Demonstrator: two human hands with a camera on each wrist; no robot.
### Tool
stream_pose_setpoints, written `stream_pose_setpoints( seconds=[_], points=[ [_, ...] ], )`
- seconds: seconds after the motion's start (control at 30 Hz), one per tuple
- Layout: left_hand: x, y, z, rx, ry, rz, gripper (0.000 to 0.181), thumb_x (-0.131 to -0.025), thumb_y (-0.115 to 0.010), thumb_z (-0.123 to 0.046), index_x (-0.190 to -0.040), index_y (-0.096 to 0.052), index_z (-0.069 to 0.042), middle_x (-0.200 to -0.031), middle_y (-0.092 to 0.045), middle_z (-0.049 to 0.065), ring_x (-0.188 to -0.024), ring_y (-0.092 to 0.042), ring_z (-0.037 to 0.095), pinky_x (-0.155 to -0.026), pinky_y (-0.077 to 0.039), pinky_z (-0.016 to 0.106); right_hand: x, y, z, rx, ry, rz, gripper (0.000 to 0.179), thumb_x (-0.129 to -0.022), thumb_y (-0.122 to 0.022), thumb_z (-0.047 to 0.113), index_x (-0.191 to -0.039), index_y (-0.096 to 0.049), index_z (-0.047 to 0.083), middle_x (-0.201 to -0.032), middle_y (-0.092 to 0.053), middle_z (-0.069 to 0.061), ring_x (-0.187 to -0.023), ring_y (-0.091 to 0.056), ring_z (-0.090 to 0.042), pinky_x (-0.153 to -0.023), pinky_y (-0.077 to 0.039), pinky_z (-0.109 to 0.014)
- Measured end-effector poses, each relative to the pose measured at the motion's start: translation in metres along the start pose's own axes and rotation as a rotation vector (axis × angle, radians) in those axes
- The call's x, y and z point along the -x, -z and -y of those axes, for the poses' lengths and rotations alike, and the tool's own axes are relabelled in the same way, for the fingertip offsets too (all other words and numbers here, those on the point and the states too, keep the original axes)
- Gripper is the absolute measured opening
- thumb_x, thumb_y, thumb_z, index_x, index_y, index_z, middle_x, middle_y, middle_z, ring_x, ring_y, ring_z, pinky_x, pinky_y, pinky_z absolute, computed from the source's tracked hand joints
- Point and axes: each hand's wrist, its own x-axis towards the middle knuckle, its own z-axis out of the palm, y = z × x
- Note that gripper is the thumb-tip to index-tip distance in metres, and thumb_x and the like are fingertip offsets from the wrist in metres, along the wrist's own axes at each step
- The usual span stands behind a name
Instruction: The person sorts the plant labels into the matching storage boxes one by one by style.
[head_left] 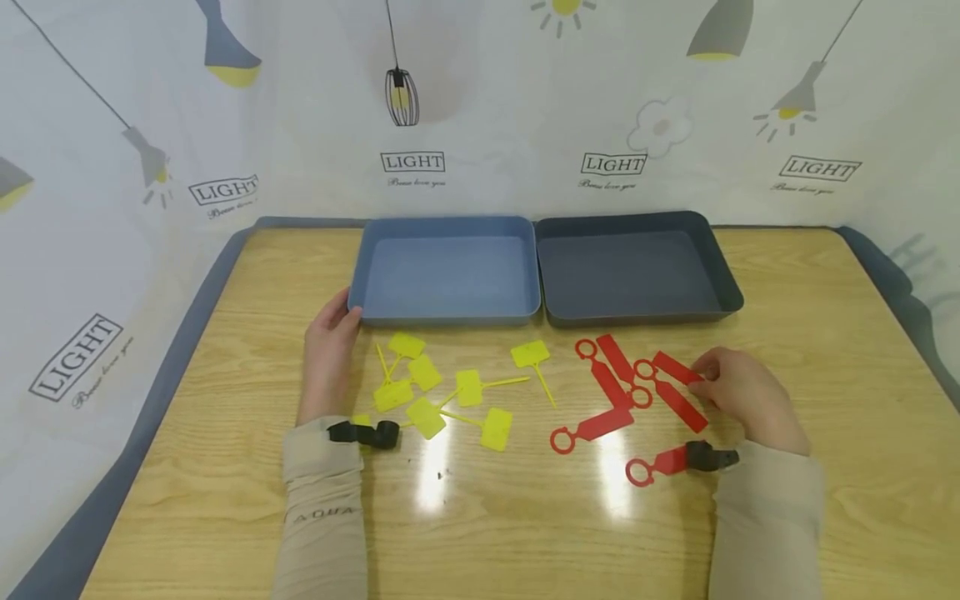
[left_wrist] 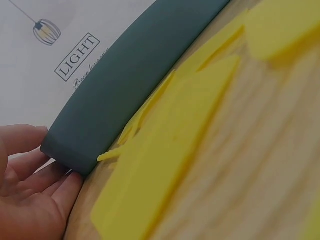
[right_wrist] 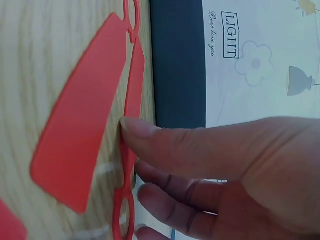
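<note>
At the front left corner of the light blue tray (head_left: 450,320), my left hand (head_left: 328,350) holds the tray's edge. The left wrist view has its fingers at the end of the tray wall (left_wrist: 115,95). On the right, my right hand (head_left: 750,400) pinches a flat red tag (head_left: 675,368) between thumb and fingers. That tag's ring end (right_wrist: 123,215) shows below the thumb in the right wrist view. Several other red ring tags (head_left: 604,423) lie around it. Yellow tags (head_left: 495,429) with thin stems are spread on the table between the hands.
A dark grey tray (head_left: 645,317) stands right beside the blue one at the back of the wooden table (head_left: 510,533). Behind the trays hangs a white cloth (head_left: 510,108) printed with lamps. Small dark specks (head_left: 442,475) lie in front of the yellow tags.
</note>
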Motion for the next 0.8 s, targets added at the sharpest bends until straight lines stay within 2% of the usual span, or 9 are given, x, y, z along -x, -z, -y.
stream_pose_setpoints(
  seconds=[0.13, 0.33, 0.5, 0.7, 0.8],
  points=[
    [-0.0011, 0.0001, 0.0003, -0.003, 0.0, 0.002, 0.046, -0.092, -0.05, -0.011, -0.136, -0.036, -0.006, -0.139, -0.036, 0.009, -0.125, -0.035, 0.016, -0.098, -0.032, 0.023, -0.0012, -0.0013, -0.001, -0.012, -0.008, 0.003, 0.042, -0.08, -0.066, 0.022, -0.11, -0.052, -0.004, -0.1, -0.053, -0.021, -0.082, -0.049, -0.03, -0.066, -0.044, -0.039],
    [-0.0024, 0.0006, 0.0017, 0.05, 0.007, -0.002, 0.046, -0.092, -0.049, -0.011, -0.135, -0.037, -0.005, -0.138, -0.035, 0.011, -0.125, -0.035, 0.017, -0.1, -0.03, 0.027, -0.0015, -0.0013, -0.0023, -0.026, 0.003, -0.014, 0.039, -0.08, -0.066, 0.02, -0.108, -0.049, -0.003, -0.095, -0.054, -0.018, -0.078, -0.05, -0.027, -0.063, -0.042, -0.036],
    [-0.0031, 0.0013, 0.0035, 0.05, 0.001, 0.002, 0.046, -0.092, -0.05, -0.012, -0.136, -0.037, -0.005, -0.138, -0.036, 0.011, -0.124, -0.036, 0.016, -0.099, -0.031, 0.025, -0.0013, -0.0011, -0.0028, -0.049, -0.013, -0.003, 0.046, -0.08, -0.066, 0.022, -0.113, -0.046, -0.002, -0.096, -0.053, -0.018, -0.075, -0.051, -0.025, -0.062, -0.043, -0.034],
    [-0.0018, 0.0017, 0.0033, 0.061, 0.003, 0.016, 0.045, -0.092, -0.049, -0.012, -0.135, -0.038, -0.006, -0.138, -0.036, 0.009, -0.125, -0.035, 0.015, -0.1, -0.03, 0.024, -0.001, -0.0026, -0.006, -0.042, -0.018, 0.035, 0.04, -0.081, -0.064, 0.024, -0.11, -0.053, -0.003, -0.082, -0.055, -0.01, -0.069, -0.05, -0.022, -0.06, -0.042, -0.032],
    [-0.0015, 0.0017, 0.0023, 0.055, 0.003, 0.013, 0.043, -0.093, -0.047, -0.013, -0.135, -0.039, -0.007, -0.138, -0.037, 0.007, -0.125, -0.035, 0.014, -0.1, -0.03, 0.024, -0.001, -0.0029, -0.0072, -0.033, -0.007, 0.038, 0.037, -0.082, -0.064, 0.024, -0.107, -0.056, -0.002, -0.083, -0.057, -0.01, -0.07, -0.05, -0.022, -0.06, -0.043, -0.033]
  ],
)
